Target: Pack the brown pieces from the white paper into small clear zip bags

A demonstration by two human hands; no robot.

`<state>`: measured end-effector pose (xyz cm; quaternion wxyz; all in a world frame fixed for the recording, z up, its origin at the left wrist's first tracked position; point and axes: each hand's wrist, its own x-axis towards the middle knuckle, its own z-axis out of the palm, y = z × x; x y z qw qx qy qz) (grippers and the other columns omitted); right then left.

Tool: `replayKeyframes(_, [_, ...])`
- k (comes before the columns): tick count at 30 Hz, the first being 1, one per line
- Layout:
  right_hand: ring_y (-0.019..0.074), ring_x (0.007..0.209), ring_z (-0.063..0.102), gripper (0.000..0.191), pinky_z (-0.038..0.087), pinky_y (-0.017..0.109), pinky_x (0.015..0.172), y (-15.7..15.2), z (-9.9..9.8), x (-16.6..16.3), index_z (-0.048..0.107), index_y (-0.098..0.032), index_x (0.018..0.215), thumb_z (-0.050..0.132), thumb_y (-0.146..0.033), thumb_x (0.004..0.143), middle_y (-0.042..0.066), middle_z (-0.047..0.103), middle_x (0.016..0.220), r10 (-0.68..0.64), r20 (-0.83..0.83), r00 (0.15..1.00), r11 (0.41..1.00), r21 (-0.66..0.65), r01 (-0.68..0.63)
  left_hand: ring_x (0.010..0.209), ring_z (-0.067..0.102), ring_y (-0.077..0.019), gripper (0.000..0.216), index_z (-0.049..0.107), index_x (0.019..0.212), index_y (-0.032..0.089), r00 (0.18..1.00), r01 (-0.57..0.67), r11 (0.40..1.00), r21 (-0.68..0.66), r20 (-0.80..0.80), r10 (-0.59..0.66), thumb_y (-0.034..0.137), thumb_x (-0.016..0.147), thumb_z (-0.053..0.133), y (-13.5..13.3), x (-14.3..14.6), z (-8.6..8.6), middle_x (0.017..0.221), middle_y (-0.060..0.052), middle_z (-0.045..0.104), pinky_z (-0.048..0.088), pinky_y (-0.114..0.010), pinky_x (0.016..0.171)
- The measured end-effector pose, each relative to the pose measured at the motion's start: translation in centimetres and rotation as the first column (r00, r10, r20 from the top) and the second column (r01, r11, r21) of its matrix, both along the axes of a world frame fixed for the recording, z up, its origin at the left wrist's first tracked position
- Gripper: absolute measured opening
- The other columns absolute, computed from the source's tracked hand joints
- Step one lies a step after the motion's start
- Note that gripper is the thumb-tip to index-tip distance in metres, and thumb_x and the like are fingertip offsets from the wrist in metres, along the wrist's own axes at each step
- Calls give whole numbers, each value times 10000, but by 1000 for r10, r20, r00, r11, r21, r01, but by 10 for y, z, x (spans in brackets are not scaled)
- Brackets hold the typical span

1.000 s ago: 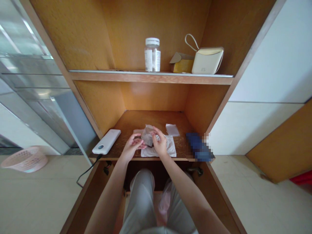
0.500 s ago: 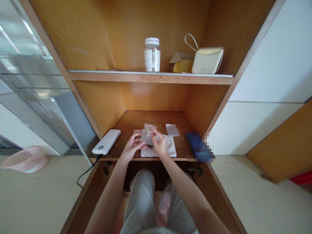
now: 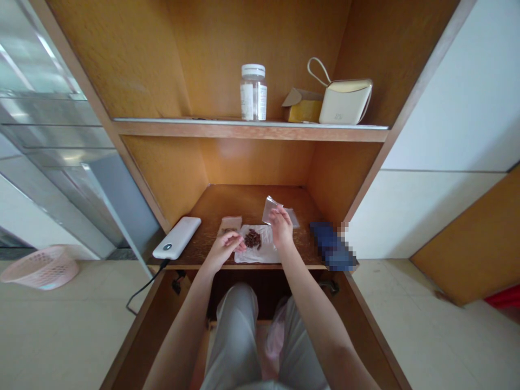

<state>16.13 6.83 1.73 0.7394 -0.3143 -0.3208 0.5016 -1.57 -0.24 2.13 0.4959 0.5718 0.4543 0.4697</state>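
Note:
A small heap of dark brown bits (image 3: pixel 253 238) lies on a white paper sheet (image 3: pixel 262 253) on the lower wooden shelf (image 3: pixel 244 203). My right hand (image 3: pixel 281 232) is pinched on a small clear plastic bag (image 3: pixel 270 208), held just above the shelf to the right of the heap. My left hand (image 3: pixel 224 248) rests at the sheet's left edge with its fingers curled; I cannot make out anything in them. A small tan packet (image 3: pixel 231 222) lies just behind my left hand.
A white power bank (image 3: pixel 177 244) with a black cable sits at the shelf's left front. A blurred blue object (image 3: pixel 330 245) lies at the right front. The upper shelf holds a clear jar (image 3: pixel 253 92), a brown box (image 3: pixel 303 105) and a cream purse (image 3: pixel 345 100). A pink basket (image 3: pixel 38 266) stands on the floor.
My right hand has carried the clear bag up and to the right, away from my left hand. The dark bits now show in a heap on the paper sheet.

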Motion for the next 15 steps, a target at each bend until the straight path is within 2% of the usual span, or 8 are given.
replayKeyframes(3, [129, 675, 619, 344, 496, 285, 618, 21, -2, 22, 600, -180, 972, 633, -310, 656, 38, 669, 878, -53, 156, 986, 997, -43, 60, 632, 651, -185, 298, 568, 773, 165, 1000, -3, 1000, -8, 14, 3, 456, 738, 621, 0, -1, 0, 665, -37, 672, 519, -309, 659])
replayKeyframes(6, [144, 699, 628, 330, 498, 312, 686, 44, -7, 47, 615, -145, 939, 634, -270, 634, 34, 674, 770, -161, 353, 922, 987, 46, 155, 638, 652, -188, 305, 572, 790, 161, 999, -9, 1000, -6, 32, 9, 455, 732, 630, 0, -1, 1, 668, -43, 675, 524, -313, 658])
replayKeyframes(8, [152, 693, 632, 331, 498, 326, 706, 57, -11, 62, 619, -131, 942, 622, -243, 631, 46, 681, 779, -192, 513, 837, 981, 89, 171, 642, 653, -191, 306, 576, 791, 161, 999, -16, 1000, -6, 33, 16, 456, 730, 633, -1, -1, 2, 675, -47, 678, 528, -317, 658])
replayKeyframes(11, [164, 723, 639, 344, 498, 329, 724, 66, -14, 78, 623, -130, 979, 599, -218, 647, 71, 692, 866, -224, 720, 657, 971, 109, 212, 651, 657, -194, 308, 583, 799, 160, 999, -16, 1000, -9, 35, 16, 458, 734, 628, -1, -2, 3, 689, -50, 684, 529, -323, 664])
replayKeyframes(15, [165, 761, 636, 363, 494, 304, 719, 64, -15, 86, 610, -157, 1053, 558, -188, 695, 70, 689, 922, -208, 876, 436, 953, 82, 290, 651, 657, -190, 298, 586, 805, 158, 999, -17, 1000, -12, 43, 18, 448, 744, 622, -1, -3, 2, 696, -48, 685, 525, -322, 668])
